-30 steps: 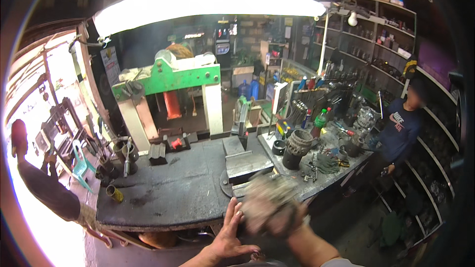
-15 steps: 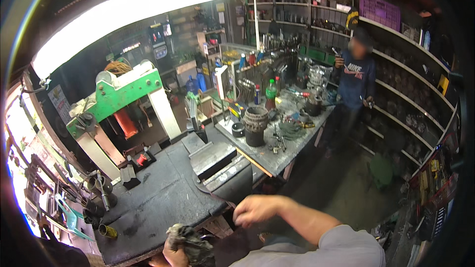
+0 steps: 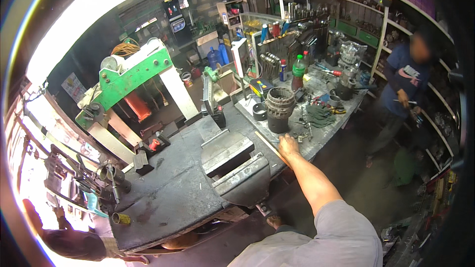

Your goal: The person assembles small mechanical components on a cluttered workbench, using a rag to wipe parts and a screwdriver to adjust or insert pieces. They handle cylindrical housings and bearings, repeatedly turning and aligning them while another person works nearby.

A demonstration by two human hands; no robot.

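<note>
My right arm stretches forward to the near edge of the metal-topped table (image 3: 316, 144). There my right hand (image 3: 288, 146) is closed, its fingers curled down at the tabletop among small metal parts; what they hold, if anything, is hidden. Just beyond it stands a dark, toothed cylindrical gear assembly (image 3: 280, 109), upright, with a black ring (image 3: 260, 111) to its left. Right of the hand are a dark green glove (image 3: 320, 116) and loose metal pieces. My left hand is not in view.
A large bench vise (image 3: 237, 168) sits on the dark workbench (image 3: 173, 188), left of my arm. A green press frame (image 3: 136, 71) rises behind. A green-capped bottle (image 3: 298, 71) stands farther back. At the right, a person (image 3: 408, 79) stands by the shelves, holding tools.
My right hand has reached forward from beside my body to the table. My left hand and the grey cloth it held have left the view. The view has shifted; the person now looks down.
</note>
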